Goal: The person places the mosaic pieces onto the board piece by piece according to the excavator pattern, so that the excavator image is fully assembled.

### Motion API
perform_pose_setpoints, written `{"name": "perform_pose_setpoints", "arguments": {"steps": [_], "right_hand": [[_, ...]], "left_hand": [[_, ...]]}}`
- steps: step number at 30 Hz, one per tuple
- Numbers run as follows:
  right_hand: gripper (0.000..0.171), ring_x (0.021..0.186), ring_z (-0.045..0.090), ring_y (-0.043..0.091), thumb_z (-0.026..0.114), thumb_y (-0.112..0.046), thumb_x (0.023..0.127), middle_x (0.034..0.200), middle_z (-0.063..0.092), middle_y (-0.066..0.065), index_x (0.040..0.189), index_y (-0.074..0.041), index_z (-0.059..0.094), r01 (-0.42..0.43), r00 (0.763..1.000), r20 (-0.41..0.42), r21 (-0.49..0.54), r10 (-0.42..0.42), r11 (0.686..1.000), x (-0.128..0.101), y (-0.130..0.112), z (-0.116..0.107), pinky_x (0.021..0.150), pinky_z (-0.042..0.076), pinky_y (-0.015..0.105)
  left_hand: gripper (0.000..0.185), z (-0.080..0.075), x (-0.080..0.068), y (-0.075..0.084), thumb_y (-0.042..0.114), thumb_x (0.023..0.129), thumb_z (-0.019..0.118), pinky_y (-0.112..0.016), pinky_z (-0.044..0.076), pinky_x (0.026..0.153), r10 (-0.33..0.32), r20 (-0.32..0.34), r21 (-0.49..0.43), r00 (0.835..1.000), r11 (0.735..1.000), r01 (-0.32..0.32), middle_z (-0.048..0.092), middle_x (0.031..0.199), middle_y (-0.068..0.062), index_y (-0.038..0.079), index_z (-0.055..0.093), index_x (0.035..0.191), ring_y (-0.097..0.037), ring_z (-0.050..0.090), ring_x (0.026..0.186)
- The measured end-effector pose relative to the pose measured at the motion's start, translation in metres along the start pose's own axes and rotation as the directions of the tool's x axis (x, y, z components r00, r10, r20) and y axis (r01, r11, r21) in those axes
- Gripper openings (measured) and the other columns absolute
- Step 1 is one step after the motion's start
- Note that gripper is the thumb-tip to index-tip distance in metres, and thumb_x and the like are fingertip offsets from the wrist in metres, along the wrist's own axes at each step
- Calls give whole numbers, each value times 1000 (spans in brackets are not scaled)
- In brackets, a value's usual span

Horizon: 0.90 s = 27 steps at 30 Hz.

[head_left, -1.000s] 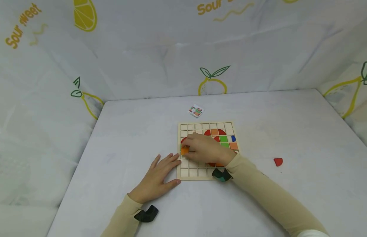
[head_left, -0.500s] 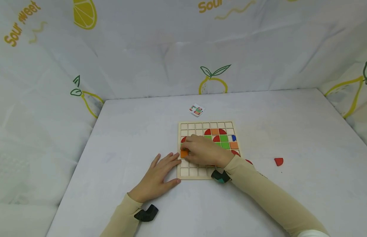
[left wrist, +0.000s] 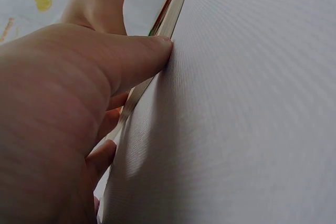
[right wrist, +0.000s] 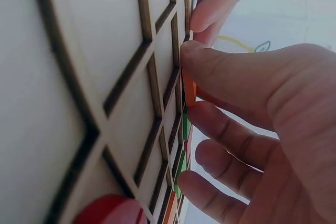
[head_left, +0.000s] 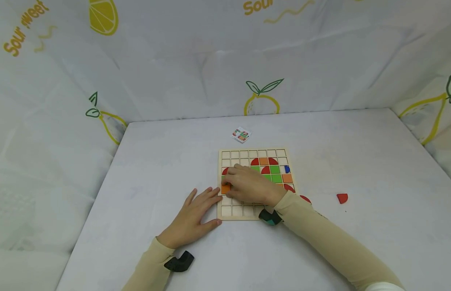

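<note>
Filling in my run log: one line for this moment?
right hand: pinches orange tile at board | left hand: flat, steadying board edge

White table (head_left: 356, 141) with wooden grid board (head_left: 252, 152)

pale matt wooden grid board (head_left: 252, 153), smooth cloth table cover (head_left: 356, 242)

small card (head_left: 241, 135) — print too tiny, board (head_left: 253, 154) — part-hidden
</note>
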State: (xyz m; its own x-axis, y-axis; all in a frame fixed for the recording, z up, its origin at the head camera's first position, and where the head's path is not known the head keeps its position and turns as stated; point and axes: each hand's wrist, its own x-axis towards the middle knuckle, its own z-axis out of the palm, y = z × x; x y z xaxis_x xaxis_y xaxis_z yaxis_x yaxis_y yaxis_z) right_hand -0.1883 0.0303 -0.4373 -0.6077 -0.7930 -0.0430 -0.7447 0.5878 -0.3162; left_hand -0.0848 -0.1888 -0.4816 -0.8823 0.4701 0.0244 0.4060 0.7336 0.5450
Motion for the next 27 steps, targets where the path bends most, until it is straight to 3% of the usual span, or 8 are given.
{"name": "perform_pose_setpoints", "arguments": {"steps": [13, 18, 27], "right_hand": [[31, 98, 54, 15, 75, -32, 92, 108, 65, -2, 120, -20, 73, -11, 1000, -1, 9, 11, 1000, -1, -2, -1, 83, 52, 30], [32, 99, 55, 15, 74, -32, 92, 108, 68, -3, 121, -18, 72, 4, 1000, 23, 21, -4, 1000, 0, -3, -2, 89, 53, 32], [32, 92, 56, 12, 69, -26, 96, 101, 69, -7, 126, -17, 70, -72, 997, 25, 168, 69, 983, -7, 3, -27, 77, 53, 26]], "left_hand": [[64, 1, -1, -1, 40, 95, 69, -57, 4, 129, 8, -2, -3, 1000, 1000, -8, 32, 167, 3, 17, 48, 151, -21, 26, 157], [63, 0, -1, -2, 40, 95, 69, -57, 5, 129, 16, -7, -8, 1000, 1000, -16, 34, 166, 2, 17, 48, 151, -22, 26, 157], [63, -1, 0, -1, 39, 95, 69, -56, 5, 129, 6, -3, -14, 1000, 1000, -6, 34, 166, 2, 16, 49, 150, -22, 27, 157]]}}
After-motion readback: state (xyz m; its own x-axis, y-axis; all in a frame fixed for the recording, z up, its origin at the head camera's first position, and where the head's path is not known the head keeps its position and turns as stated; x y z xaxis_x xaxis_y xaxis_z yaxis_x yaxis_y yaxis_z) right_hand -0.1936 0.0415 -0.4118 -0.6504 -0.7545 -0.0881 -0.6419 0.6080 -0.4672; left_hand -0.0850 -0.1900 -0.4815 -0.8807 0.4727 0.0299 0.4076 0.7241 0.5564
